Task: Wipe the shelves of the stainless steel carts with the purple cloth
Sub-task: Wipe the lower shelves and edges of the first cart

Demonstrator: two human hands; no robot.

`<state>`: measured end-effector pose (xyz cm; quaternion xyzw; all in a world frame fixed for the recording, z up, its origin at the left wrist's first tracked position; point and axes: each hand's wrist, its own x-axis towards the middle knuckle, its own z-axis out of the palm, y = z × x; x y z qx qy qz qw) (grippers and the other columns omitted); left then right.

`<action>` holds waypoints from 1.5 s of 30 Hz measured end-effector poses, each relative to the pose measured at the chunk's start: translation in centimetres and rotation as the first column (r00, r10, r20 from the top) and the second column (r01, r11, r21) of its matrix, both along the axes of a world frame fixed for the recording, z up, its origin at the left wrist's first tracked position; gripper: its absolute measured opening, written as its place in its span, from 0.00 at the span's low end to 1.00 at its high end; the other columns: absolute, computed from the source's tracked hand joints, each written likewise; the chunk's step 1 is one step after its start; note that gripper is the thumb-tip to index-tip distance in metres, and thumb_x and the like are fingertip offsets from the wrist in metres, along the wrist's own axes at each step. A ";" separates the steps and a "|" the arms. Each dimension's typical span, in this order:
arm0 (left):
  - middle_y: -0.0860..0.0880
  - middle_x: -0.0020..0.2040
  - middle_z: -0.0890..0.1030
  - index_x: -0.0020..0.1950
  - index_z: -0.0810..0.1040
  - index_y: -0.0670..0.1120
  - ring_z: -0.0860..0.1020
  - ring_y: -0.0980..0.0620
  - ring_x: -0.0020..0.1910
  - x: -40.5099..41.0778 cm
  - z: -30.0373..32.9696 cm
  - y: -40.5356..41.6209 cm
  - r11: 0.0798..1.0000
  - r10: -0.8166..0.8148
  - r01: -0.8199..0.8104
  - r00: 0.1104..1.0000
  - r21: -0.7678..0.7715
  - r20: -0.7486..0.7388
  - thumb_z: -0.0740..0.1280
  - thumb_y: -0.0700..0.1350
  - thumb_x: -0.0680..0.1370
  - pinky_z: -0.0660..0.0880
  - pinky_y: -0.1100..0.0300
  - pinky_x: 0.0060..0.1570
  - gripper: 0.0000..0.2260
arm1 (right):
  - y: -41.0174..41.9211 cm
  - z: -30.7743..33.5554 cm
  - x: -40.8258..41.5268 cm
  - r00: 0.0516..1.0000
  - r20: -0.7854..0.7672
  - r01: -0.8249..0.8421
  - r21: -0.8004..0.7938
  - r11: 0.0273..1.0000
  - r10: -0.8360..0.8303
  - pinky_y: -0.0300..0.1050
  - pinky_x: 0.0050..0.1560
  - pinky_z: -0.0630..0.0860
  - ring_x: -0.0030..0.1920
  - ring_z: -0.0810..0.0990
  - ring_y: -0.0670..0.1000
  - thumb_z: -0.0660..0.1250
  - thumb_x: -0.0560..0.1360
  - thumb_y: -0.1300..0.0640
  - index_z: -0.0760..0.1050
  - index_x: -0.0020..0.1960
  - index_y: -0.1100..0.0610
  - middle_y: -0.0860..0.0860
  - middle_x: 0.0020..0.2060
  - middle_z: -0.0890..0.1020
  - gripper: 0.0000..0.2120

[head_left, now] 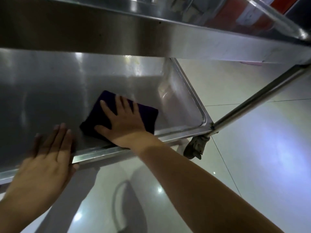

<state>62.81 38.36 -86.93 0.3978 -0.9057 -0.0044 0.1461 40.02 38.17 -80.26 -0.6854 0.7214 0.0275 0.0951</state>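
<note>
Our left hand (46,158) lies flat at the near edge of the lower shelf (50,91), fingers straight and together, palm down, its grip loose and holding nothing; fingertips reach onto the steel and the thumb hangs by the front lip. Just right of it, well apart from that hand, the purple cloth (101,113) sits folded on the lower shelf, near the front rim and toward the right end. Our right hand (123,121) presses flat on the purple cloth, fingers spread and straight, not curled round it, wrist crossing the front rim. Above runs the upper shelf (101,36), its steel edge across the top. At far right a cart leg (259,96) slants down to the shelf corner, a caster (196,146) under it on the tiled floor (252,157).
</note>
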 end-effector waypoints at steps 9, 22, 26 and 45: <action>0.32 0.71 0.63 0.73 0.58 0.34 0.53 0.38 0.75 1.3 2.5 -0.2 0.999 -0.035 0.035 0.984 0.004 0.177 0.40 0.60 0.81 0.46 0.48 0.73 0.34 | 0.2 -0.1 -3.6 0.996 0.047 -0.076 -0.048 0.996 0.078 0.51 0.74 0.33 0.77 0.39 0.49 0.50 0.76 0.31 0.44 0.77 0.40 0.49 0.78 0.43 0.34; 0.30 0.64 0.73 0.63 0.74 0.31 0.72 0.33 0.64 -0.5 4.8 1.5 0.999 -0.029 0.025 0.990 0.026 0.140 0.54 0.51 0.72 0.53 0.50 0.70 0.29 | 1.7 0.9 -17.9 0.757 -0.026 0.648 -0.099 0.755 -0.653 0.60 0.74 0.39 0.77 0.42 0.58 0.47 0.78 0.34 0.46 0.79 0.49 0.58 0.78 0.48 0.34; 0.30 0.62 0.74 0.62 0.75 0.30 0.74 0.33 0.62 -0.8 5.5 2.0 1.000 -0.012 0.009 0.984 0.019 0.176 0.54 0.50 0.71 0.59 0.48 0.65 0.29 | -2.2 0.1 -11.9 0.752 0.011 0.657 -0.092 0.748 -0.659 0.63 0.72 0.39 0.76 0.42 0.63 0.43 0.74 0.28 0.43 0.79 0.52 0.62 0.77 0.46 0.41; 0.34 0.59 0.78 0.59 0.79 0.34 0.78 0.36 0.58 0.3 7.1 1.9 1.000 -0.017 0.011 0.963 0.025 0.267 0.79 0.50 0.63 0.73 0.43 0.54 0.31 | -5.8 0.2 -4.7 0.999 0.050 0.024 -0.058 0.998 -0.021 0.64 0.71 0.36 0.77 0.37 0.57 0.49 0.72 0.26 0.46 0.76 0.35 0.47 0.78 0.43 0.35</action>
